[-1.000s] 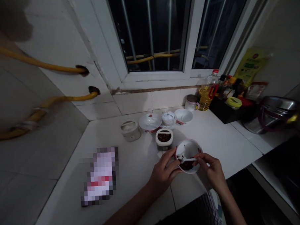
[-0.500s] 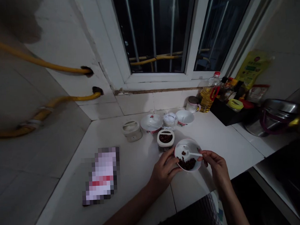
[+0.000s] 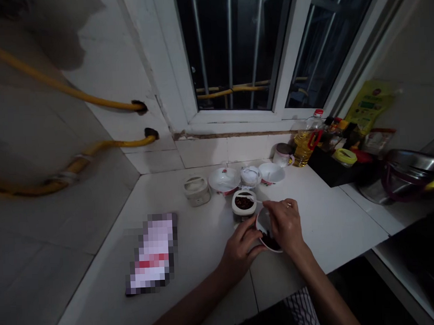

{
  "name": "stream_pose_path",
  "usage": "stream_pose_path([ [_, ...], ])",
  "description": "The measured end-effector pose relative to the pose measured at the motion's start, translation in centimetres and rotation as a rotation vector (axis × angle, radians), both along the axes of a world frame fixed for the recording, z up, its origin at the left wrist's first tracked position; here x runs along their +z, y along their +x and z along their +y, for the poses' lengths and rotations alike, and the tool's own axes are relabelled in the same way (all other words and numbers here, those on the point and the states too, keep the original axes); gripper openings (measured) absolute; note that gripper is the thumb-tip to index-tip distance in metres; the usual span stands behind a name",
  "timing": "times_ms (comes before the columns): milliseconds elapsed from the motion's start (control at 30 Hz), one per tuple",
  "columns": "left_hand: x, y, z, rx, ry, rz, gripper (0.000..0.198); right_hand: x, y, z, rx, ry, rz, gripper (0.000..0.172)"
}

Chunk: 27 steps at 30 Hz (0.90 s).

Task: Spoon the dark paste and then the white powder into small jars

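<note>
Down low, bowl [image 3: 263, 221] gripped in left fingers [image 3: 250, 235], beneath right fingers [image 3: 271, 209] pinching spoon [image 3: 255, 199]

A white bowl [image 3: 263, 221], a white spoon [image 3: 257, 201] and a jar [image 3: 244, 211].
The red-edged bowl, just beside the jar, has dark bits [image 3: 271, 241] toward its near side; the upright, pale-rimmed jar holds similar bits, the spoon's tip at its open mouth.

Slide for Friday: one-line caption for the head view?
Left hand holds a white bowl of dark bits; right hand holds a white spoon at an open jar.
</note>
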<state>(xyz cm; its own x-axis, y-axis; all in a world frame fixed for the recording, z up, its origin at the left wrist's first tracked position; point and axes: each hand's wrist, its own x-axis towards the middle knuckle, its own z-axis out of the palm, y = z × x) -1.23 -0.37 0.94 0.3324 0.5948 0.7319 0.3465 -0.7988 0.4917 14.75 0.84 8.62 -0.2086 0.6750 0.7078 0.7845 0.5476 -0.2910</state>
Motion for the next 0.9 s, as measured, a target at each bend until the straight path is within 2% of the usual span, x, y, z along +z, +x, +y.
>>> stream_pose_path([
  [67,0.1,0.0,0.0,-0.004,0.012,-0.011,0.018,0.2,0.5,-0.3,-0.009,0.045,-0.024,0.026],
  [167,0.1,0.1,0.0,0.003,0.034,-0.029,0.019,0.5,1.9,-1.1,-0.024,0.081,0.098,0.022],
  [300,0.0,0.1,0.1,0.013,0.054,-0.016,0.019,-0.1,4.2,-2.9,-0.042,-0.017,0.237,0.016],
  [467,0.0,0.0,0.0,0.020,0.080,0.019,0.019,-1.9,5.3,-4.6,-0.001,-0.212,0.111,0.016],
  [633,0.1,0.0,-0.1,0.024,0.157,0.061,0.019,-1.6,5.7,-5.2,0.098,-0.237,-0.009,0.018],
  [767,-0.1,0.0,-0.2,0.026,0.198,0.065,0.019,-1.0,7.2,-5.4,-0.026,-0.186,-0.006,0.017],
  [900,-0.1,0.1,-0.3,0.024,0.200,0.077,0.017,-1.5,7.1,-5.6,-0.104,-0.328,0.037,0.018],
])
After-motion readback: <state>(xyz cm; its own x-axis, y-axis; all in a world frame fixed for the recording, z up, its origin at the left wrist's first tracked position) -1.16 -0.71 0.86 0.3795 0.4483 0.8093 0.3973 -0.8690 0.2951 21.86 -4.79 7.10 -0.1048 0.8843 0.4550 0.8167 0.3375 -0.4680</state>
